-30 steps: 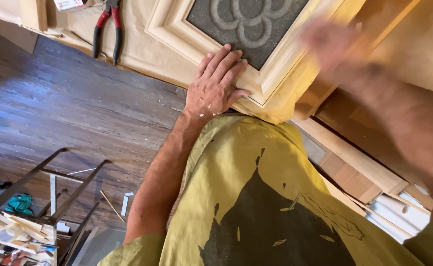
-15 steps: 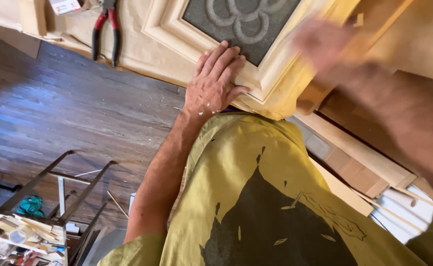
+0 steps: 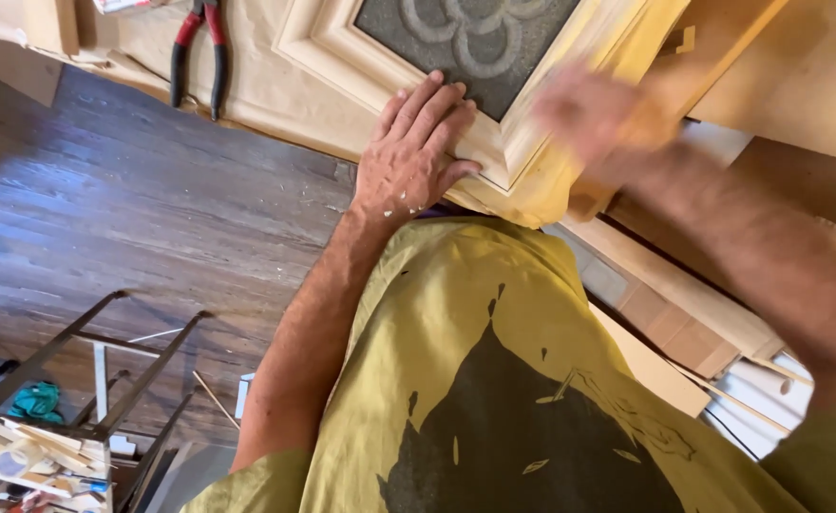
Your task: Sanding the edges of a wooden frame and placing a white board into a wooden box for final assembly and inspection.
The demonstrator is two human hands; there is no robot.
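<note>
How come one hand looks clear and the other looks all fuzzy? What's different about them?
The left hand lies flat and sharp on the wooden frame, fingers spread; the right hand is blurred, at the frame's corner. The left hand plainly holds nothing; the blur hides what the right hand holds, if anything. Both are bare and touch or near the same frame.

The left hand [image 3: 416,152] lies flat, palm down, fingers stretched forward and close together, thumb out to the side, the bare forearm running straight back to the body. The right hand [image 3: 594,119] is raised and blurred; its fingers seem loosely curled, forearm bare.
</note>
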